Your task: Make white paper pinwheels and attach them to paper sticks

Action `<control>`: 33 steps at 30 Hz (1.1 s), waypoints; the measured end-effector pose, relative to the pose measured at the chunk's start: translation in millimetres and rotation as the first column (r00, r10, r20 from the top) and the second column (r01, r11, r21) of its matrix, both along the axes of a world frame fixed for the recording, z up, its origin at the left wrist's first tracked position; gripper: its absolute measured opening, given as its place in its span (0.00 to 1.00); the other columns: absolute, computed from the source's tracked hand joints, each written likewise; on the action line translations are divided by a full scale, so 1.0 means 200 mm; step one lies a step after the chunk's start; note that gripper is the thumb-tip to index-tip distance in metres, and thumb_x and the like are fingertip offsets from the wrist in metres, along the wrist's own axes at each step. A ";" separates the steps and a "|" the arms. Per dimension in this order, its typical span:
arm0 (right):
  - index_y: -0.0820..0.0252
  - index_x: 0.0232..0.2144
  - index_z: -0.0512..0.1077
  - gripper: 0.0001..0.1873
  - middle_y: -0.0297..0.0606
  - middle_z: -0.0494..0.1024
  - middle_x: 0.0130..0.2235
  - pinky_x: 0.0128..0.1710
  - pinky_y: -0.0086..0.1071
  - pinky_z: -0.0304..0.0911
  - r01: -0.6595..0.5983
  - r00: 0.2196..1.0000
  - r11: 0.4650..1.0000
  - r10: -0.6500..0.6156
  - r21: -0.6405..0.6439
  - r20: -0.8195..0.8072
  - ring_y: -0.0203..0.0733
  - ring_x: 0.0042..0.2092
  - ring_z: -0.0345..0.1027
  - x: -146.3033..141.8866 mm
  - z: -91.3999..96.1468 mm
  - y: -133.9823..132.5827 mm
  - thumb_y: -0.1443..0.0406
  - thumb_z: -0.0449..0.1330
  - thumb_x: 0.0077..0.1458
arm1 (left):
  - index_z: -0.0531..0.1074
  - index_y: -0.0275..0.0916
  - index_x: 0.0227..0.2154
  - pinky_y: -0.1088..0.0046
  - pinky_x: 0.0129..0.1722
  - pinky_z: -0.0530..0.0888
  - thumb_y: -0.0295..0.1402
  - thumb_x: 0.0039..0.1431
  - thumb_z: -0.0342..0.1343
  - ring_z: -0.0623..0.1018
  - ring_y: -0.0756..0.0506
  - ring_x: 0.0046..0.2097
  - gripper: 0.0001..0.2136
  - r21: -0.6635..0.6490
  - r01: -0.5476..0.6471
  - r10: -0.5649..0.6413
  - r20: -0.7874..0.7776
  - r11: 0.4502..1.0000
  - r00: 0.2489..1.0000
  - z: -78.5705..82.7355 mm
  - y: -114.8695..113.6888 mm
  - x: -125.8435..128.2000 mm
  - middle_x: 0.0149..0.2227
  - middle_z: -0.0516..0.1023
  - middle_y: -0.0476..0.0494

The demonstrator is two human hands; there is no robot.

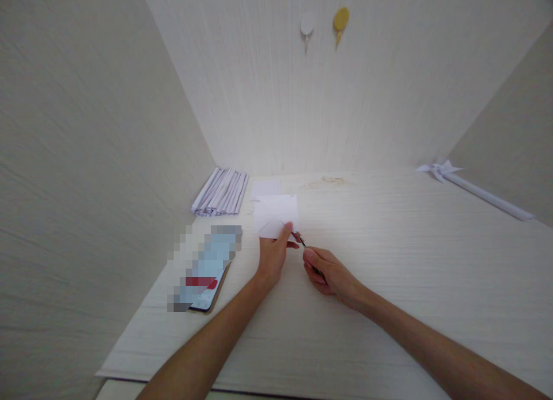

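My left hand (276, 247) grips a square white sheet of paper (276, 210) by its near right part, thumb on top and fingers beneath. Faint diagonal crease or cut lines run across the sheet. In my right hand (324, 269), fingers closed around the dark handle, is a slim pair of scissors (301, 240). Its narrow blades reach the paper's near right corner, close to my left thumb. Most of the handle is hidden by my fingers. Behind the held sheet, another white paper piece (265, 188) lies flat on the table.
A stack of rolled or folded paper strips (221, 192) lies at the back left. Nearer, a phone (211, 273) with a lit, partly blurred screen rests on the white table (410, 261). A paper pinwheel (488, 195) lies by the right wall. Two hooks (341, 19) hang on the back wall.
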State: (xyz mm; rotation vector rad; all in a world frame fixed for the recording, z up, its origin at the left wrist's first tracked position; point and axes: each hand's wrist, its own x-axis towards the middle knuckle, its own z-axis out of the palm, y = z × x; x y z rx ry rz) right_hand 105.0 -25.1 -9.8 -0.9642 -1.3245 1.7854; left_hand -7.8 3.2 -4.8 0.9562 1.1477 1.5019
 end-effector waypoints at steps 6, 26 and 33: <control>0.59 0.14 0.53 0.22 0.21 0.52 0.11 0.08 0.21 0.34 -0.031 0.999 0.999 0.031 -0.014 -0.011 0.23 0.11 0.39 0.00 0.01 0.00 0.50 0.50 0.47 | 0.67 0.35 0.22 0.79 0.18 0.68 0.37 0.42 0.55 0.71 0.52 0.22 0.10 -0.001 0.002 -0.002 0.002 1.000 1.000 0.02 0.00 0.00 0.19 0.69 0.51; 0.61 0.16 0.55 0.19 0.21 0.52 0.11 0.08 0.19 0.33 -0.073 0.995 0.985 0.062 -0.153 -0.075 0.22 0.11 0.37 0.03 0.04 0.01 0.53 0.51 0.46 | 0.67 0.34 0.21 0.80 0.19 0.68 0.35 0.45 0.53 0.72 0.52 0.23 0.08 -0.008 0.090 -0.090 -0.036 0.996 0.995 0.02 0.02 -0.04 0.20 0.71 0.49; 0.60 0.16 0.55 0.20 0.21 0.52 0.11 0.07 0.18 0.34 -0.071 0.995 0.983 0.059 -0.167 -0.076 0.22 0.11 0.37 0.03 0.04 0.01 0.51 0.52 0.45 | 0.67 0.33 0.20 0.81 0.18 0.68 0.34 0.44 0.53 0.72 0.52 0.23 0.08 -0.002 0.111 -0.111 -0.040 0.994 0.993 0.02 0.02 -0.04 0.20 0.71 0.49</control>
